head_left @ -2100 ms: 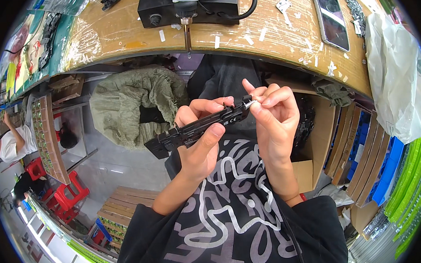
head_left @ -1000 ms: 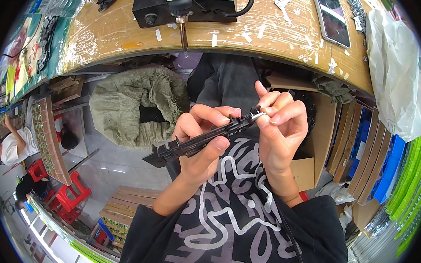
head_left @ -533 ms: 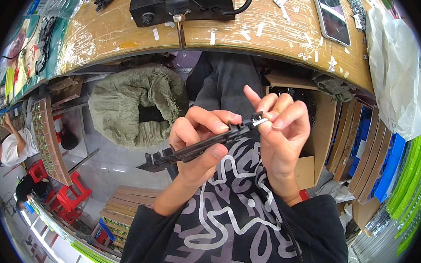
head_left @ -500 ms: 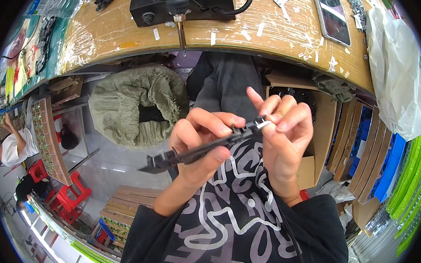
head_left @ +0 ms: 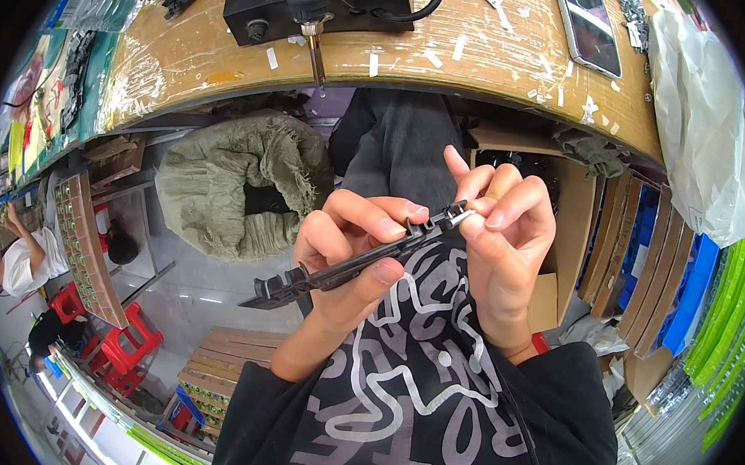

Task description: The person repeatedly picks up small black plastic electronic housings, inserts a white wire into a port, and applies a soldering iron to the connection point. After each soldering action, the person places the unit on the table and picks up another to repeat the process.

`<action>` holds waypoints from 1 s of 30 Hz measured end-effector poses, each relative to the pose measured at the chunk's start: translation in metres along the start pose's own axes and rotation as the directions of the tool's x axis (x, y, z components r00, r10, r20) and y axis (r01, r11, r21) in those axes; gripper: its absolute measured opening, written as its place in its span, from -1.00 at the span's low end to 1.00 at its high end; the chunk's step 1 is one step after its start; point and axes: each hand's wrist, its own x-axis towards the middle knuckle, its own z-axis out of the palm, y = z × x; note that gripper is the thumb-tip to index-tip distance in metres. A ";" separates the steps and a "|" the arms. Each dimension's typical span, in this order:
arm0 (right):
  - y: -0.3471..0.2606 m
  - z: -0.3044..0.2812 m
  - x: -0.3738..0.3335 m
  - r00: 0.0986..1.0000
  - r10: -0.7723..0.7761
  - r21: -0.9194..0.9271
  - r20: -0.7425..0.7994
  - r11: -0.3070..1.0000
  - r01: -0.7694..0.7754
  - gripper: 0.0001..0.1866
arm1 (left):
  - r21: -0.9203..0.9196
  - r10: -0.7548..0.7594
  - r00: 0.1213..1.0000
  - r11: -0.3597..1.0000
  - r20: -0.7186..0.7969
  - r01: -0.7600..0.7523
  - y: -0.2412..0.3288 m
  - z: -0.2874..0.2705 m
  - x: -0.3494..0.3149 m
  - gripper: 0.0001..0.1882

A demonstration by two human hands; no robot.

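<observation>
A long, narrow black plastic part [head_left: 333,275] with clips and raised tabs slants up to the right above my lap. My left hand [head_left: 322,239] is closed on its middle, the thumb beneath and the fingertips along the upper edge. At the part's right end, my right hand [head_left: 512,242] pinches a small white strip [head_left: 463,217] between thumb and fingers, against the black plastic. One right finger points upward, off the part. The fingertips partly hide the strip.
Ahead is a wooden workbench [head_left: 195,56] with a black box-shaped device [head_left: 268,15], a metal-tipped tool [head_left: 317,63], a phone [head_left: 587,23] and white scraps. A cardboard box [head_left: 544,299] stands at right; a green fabric bundle [head_left: 210,190] lies left. Another person [head_left: 32,254] sits far left.
The black part's left end has shifted slightly left and turned a little. Both hands keep their hold, and the right fingertips have moved slightly at the white strip.
</observation>
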 end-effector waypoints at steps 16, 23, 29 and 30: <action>-0.006 -0.008 0.006 0.993 0.083 -0.059 0.088 0.995 -0.078 -0.84 | 0.023 -0.049 0.997 0.999 0.054 0.048 0.004 -0.005 0.004 -0.68; 0.000 -0.014 0.008 0.976 0.090 -0.309 0.196 0.951 -0.026 -0.85 | 0.124 -0.099 0.987 0.989 0.123 0.084 0.005 -0.017 0.007 -0.64; 0.015 -0.017 0.024 0.955 0.034 -0.183 0.295 0.983 0.021 -0.86 | -0.116 -0.691 0.721 0.713 0.054 0.692 0.011 -0.046 0.000 -0.66; 0.017 -0.018 0.027 0.941 0.062 -0.185 0.333 0.983 0.001 -0.86 | -0.300 -0.758 0.633 0.574 0.158 0.762 0.014 -0.044 0.003 -0.58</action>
